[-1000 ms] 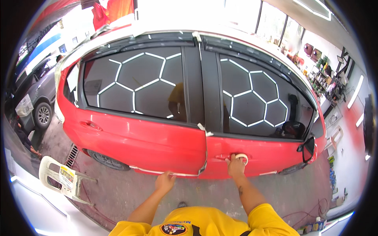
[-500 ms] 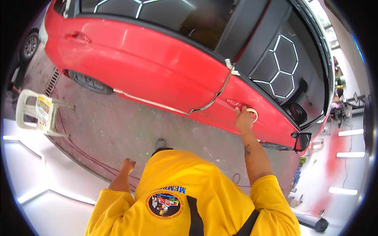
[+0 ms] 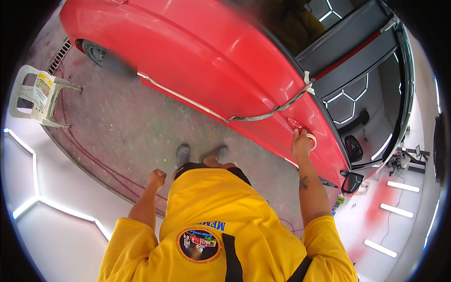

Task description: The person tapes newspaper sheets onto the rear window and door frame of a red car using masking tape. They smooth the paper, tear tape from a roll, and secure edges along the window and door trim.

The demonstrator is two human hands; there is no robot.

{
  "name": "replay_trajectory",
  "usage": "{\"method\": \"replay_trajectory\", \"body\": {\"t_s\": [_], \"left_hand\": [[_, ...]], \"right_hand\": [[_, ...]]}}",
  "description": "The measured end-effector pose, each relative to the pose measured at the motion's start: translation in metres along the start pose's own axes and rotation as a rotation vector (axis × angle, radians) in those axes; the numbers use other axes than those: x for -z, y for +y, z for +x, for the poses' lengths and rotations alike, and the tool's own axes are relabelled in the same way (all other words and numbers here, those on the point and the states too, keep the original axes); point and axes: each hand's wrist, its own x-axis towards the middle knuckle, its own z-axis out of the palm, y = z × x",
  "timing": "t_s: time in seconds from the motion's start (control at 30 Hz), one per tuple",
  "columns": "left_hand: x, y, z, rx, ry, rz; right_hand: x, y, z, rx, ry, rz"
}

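My right hand (image 3: 300, 143) reaches to the red door handle (image 3: 296, 125), with its fingers curled at the handle's lower end. A cream roll of masking tape (image 3: 313, 142) is in that hand, its ring showing beside the fingers against the door. My left hand (image 3: 157, 179) hangs low over the floor, fingers curled in, and nothing shows in it. In front of me stretches the side of a red car (image 3: 202, 61). A grey and white masking strip (image 3: 270, 114) sags across it, running from the window pillar down to the lower edge.
A white plastic chair (image 3: 49, 96) with a yellow and white sheet stands at the far left. Red hoses (image 3: 94, 164) curve along the floor. The side mirror (image 3: 352, 182) juts out at the right. A floor drain (image 3: 59, 55) lies near the wheel.
My view has turned and shifted along the car, so both my feet now show. My right hand stays at the handle with the tape roll. The left hand remains low, fingers curled.
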Motion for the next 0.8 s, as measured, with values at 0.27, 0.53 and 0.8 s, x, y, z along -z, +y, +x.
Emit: {"method": "replay_trajectory", "body": {"t_s": [0.27, 0.53, 0.8], "left_hand": [[0.004, -0.050, -0.008, 0.108, 0.012, 0.069], [0.006, 0.007, 0.006, -0.032, 0.058, -0.012], [0.009, 0.037, 0.009, -0.037, -0.006, 0.010]], "right_hand": [[0.000, 0.005, -0.002, 0.017, 0.044, -0.003], [-0.001, 0.010, 0.007, 0.053, 0.010, 0.048], [-0.003, 0.013, -0.001, 0.039, -0.006, 0.103]]}}
